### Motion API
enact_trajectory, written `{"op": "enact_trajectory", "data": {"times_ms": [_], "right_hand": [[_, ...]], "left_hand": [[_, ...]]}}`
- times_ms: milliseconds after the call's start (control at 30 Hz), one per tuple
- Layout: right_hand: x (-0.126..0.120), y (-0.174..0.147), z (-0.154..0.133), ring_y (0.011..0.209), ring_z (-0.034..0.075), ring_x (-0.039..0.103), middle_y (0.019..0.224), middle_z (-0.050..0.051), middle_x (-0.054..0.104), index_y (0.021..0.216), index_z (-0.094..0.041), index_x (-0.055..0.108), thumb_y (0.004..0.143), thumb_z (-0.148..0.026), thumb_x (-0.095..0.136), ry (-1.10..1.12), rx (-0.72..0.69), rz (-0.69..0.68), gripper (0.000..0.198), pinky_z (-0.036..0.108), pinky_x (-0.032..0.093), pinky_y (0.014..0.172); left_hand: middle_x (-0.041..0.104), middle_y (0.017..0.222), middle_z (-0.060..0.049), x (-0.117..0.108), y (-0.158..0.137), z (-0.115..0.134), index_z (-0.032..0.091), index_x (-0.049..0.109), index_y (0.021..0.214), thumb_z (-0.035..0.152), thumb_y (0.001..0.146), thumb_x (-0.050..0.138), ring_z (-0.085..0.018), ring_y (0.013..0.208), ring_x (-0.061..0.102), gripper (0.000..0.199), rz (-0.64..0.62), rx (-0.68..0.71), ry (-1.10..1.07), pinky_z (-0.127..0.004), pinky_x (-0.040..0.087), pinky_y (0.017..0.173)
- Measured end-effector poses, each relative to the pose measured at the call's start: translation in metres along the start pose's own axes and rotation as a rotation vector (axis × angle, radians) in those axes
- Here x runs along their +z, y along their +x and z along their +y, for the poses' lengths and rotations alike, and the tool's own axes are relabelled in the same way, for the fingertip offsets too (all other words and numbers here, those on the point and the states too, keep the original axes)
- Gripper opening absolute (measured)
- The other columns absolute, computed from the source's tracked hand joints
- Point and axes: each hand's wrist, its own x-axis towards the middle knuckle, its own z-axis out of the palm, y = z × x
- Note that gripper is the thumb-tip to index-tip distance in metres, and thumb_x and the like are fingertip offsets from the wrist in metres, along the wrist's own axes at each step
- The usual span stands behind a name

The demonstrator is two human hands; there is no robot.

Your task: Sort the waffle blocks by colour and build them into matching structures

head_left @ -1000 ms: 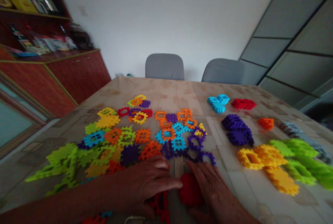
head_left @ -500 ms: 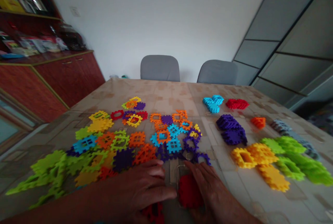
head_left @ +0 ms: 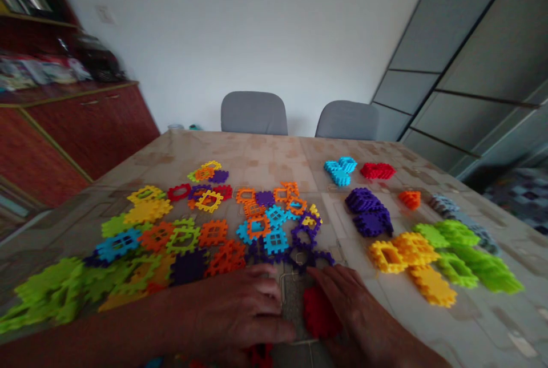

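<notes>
Low at the centre, my right hand (head_left: 353,306) curves around the right side of a red notched plastic building piece (head_left: 319,314), its thumb partly hidden below. The red shape looks thick, perhaps a stack. To its left, my left hand (head_left: 242,306) hovers low with loosely bent fingers and the thumb apart from them. Another red building piece (head_left: 261,355) shows under that thumb, mostly hidden by the hand. Just beyond my fingertips lie purple frame pieces (head_left: 302,257) and blue window pieces (head_left: 275,240).
Mixed loose pieces spread across the left, including orange (head_left: 214,232) and lime ones (head_left: 51,285). On the right stand colour groups: purple (head_left: 370,214), yellow (head_left: 406,254), lime (head_left: 471,248), grey (head_left: 466,222), blue (head_left: 341,170), red (head_left: 377,171). Two grey chairs (head_left: 254,112) stand behind the table.
The view has turned slightly right, so the table and pieces appear further left. Both hands and the red piece at my right hand have shifted slightly right over the table.
</notes>
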Motion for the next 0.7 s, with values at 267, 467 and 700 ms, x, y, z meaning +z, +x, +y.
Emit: {"op": "enact_trajectory", "data": {"times_ms": [267, 467, 700], "right_hand": [[-0.003, -0.004, 0.007, 0.124, 0.036, 0.056, 0.134, 0.022, 0.061, 0.145, -0.008, 0.047, 0.062, -0.012, 0.059, -0.014, -0.022, -0.012, 0.084, 0.055, 0.043, 0.105], [-0.01, -0.007, 0.005, 0.128, 0.034, 0.053, 0.137, 0.019, 0.06, 0.149, -0.013, 0.043, 0.066, -0.012, 0.061, -0.017, -0.033, -0.044, 0.085, 0.056, 0.04, 0.109], [-0.018, -0.005, 0.004, 0.127, 0.035, 0.053, 0.138, 0.017, 0.06, 0.15, -0.016, 0.043, 0.062, -0.009, 0.067, -0.035, -0.052, -0.046, 0.091, 0.056, 0.039, 0.109]], "left_hand": [[0.062, 0.134, -0.01, -0.004, -0.015, 0.002, 0.024, 0.045, 0.143, 0.042, 0.09, 0.073, -0.028, 0.126, 0.054, 0.062, 0.105, -0.213, -0.064, -0.039, 0.039, 0.111], [0.057, 0.143, -0.009, 0.04, -0.045, 0.036, 0.029, 0.025, 0.155, 0.071, 0.079, 0.07, -0.032, 0.122, 0.057, 0.098, 0.313, -0.553, 0.131, -0.038, 0.05, 0.098], [0.066, 0.127, -0.012, 0.047, -0.021, 0.045, 0.022, 0.031, 0.152, 0.074, 0.084, 0.061, -0.032, 0.105, 0.063, 0.091, 0.284, -0.578, 0.248, -0.039, 0.051, 0.09]]}}
